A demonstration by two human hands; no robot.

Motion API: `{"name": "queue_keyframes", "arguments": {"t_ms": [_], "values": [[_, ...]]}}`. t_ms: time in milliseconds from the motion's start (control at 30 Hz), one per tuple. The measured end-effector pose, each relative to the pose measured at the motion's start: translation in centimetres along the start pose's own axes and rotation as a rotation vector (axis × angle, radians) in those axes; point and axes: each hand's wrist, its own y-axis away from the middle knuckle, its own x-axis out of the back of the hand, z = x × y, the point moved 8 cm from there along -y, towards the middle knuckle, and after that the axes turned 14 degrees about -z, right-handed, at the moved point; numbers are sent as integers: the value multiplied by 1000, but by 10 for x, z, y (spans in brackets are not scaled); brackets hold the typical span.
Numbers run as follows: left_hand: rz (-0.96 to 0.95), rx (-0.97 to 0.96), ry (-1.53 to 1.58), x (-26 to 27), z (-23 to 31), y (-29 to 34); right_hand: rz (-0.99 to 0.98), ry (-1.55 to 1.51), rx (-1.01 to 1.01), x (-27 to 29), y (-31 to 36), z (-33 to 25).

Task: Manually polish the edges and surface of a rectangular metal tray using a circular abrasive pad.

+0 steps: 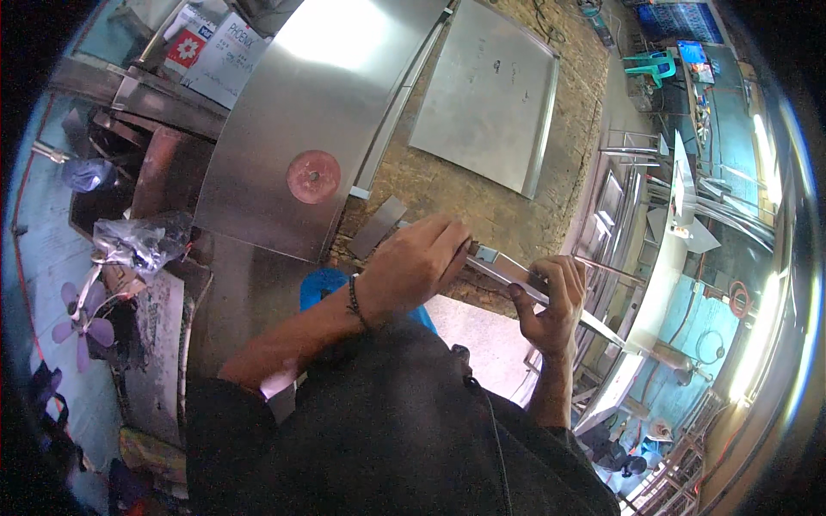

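My right hand (555,301) is closed around a long, narrow silver metal bar (508,270), its thumb along the near side. The bar slants down to the right past the wooden workbench's near edge. At the bar's upper left end, my left hand (422,258) has its fingers pinched together. Something small and dark shows at those fingertips, too little of it to name. A flat metal strip (379,225) lies on the bench just beyond my left hand. A large shiny metal sheet (258,172) with a round red disc (314,176) on it lies to the left.
A metal panel with folded edges (490,95) rests on the wooden workbench (576,112). Something blue and round (320,288) shows beneath my left forearm. A purple-bladed fan (82,327) and a plastic bag (142,241) are at the left. Metal lengths (731,198) and a green stool (654,66) stand right.
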Motion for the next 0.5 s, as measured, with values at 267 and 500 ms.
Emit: {"name": "queue_keyframes", "arguments": {"t_ms": [267, 500], "values": [[54, 11, -20, -2, 2, 8, -29, 15, 1, -1, 0, -2], [-99, 54, -130, -2, 2, 4, 7, 30, 45, 2, -2, -5]]}}
